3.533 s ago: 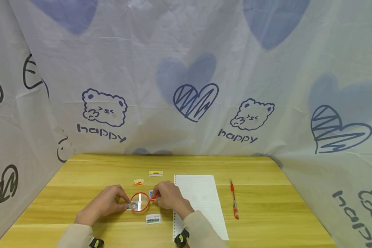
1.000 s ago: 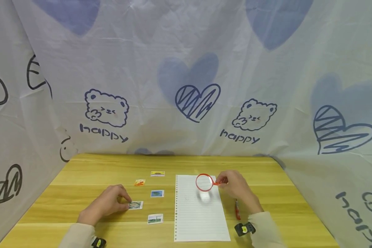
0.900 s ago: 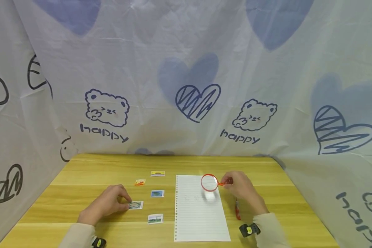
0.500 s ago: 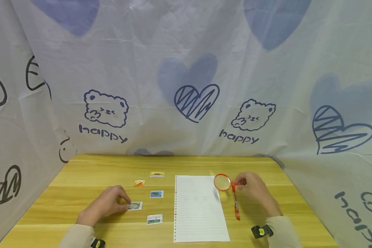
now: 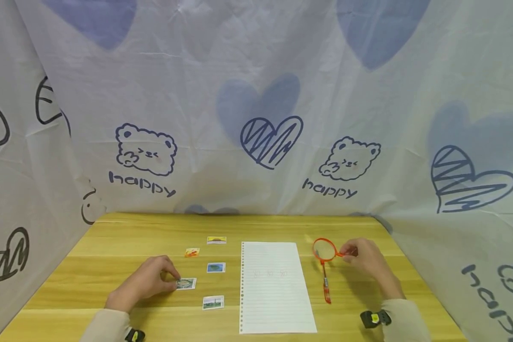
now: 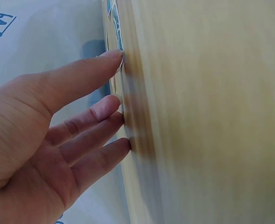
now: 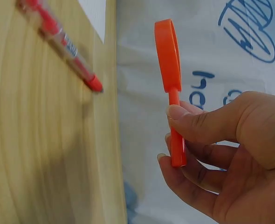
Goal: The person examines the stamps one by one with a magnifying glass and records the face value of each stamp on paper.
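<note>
My right hand (image 5: 367, 260) pinches the thin handle of a red-rimmed magnifying glass (image 7: 167, 56) between thumb and fingers. In the head view its round lens hangs over the upper end of a red pen (image 5: 327, 287), right of the lined paper. My left hand (image 5: 147, 280) rests on the table at the left edge of a green stamp (image 5: 185, 283). The left wrist view shows the thumb tip at the stamp and the other fingers loosely extended, tips touching the wood.
Other small picture stamps lie nearby: a blue one (image 5: 216, 267), a landscape one (image 5: 213, 302), an orange one (image 5: 192, 252) and a yellow one (image 5: 216, 240). A lined sheet (image 5: 275, 304) with faint writing lies mid-table. A printed cloth (image 5: 205, 95) hangs behind the table.
The right hand has carried the magnifying glass rightward, from the green stamp across the sheet to above the pen. My left hand has stayed at the green stamp.
</note>
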The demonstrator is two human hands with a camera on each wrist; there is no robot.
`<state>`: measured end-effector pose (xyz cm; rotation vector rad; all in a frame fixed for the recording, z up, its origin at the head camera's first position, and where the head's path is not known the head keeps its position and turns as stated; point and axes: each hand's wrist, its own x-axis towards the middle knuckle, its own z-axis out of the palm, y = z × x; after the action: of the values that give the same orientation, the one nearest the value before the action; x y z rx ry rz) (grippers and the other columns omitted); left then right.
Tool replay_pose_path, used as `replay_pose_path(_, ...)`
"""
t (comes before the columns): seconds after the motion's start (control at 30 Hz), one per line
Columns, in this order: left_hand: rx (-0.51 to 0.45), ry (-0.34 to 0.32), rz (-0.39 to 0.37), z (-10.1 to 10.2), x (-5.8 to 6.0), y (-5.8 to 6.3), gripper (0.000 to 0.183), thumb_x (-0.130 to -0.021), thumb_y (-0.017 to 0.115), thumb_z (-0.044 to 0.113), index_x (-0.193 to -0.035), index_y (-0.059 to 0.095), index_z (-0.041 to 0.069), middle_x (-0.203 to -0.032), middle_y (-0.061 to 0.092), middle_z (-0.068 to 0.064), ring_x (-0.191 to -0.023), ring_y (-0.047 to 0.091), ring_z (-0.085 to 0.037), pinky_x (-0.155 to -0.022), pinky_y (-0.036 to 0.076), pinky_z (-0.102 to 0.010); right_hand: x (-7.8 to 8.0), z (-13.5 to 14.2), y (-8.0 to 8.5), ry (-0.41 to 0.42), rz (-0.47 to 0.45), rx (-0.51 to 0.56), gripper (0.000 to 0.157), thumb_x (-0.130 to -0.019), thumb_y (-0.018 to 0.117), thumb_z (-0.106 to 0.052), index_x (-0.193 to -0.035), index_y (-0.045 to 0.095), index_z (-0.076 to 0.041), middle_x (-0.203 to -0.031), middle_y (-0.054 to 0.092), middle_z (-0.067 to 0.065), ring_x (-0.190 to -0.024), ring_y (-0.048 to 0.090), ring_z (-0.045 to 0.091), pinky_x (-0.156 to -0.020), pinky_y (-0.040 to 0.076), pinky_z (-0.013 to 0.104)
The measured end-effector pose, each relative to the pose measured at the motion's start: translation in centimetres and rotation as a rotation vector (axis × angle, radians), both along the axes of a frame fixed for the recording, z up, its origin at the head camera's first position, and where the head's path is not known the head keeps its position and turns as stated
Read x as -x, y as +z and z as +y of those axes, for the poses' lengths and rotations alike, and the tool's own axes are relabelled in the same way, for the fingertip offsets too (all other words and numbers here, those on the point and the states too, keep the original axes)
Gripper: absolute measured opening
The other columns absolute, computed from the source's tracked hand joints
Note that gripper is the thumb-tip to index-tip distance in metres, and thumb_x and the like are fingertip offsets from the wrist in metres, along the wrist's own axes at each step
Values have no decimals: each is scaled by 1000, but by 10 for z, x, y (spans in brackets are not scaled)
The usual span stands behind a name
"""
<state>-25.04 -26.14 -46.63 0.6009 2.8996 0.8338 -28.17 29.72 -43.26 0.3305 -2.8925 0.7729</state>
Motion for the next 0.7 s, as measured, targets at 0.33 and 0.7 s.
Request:
replay_pose_path(0.33,-16,22,-15,0,0,-1,14,-79,89,13,-90,82,18,-99,71,3,-98,66,-22,-93,56,-52,1,20,-7,-39,-12,-2,7,-84,77,2,-87,75,-4,-83,74,4,-76,66,16,-71,55,35)
replay_pose_path(0.7,-8,10,4,-1,0,-2,14,-78,89,14,-89,82,20,-95,70,6,-91,63,-14,-83,56,-39,1,38,-12,-75,-37,-11,5,-85,77,1,-87,75,-3,-83,74,7,-77,67,18,-70,55,35)
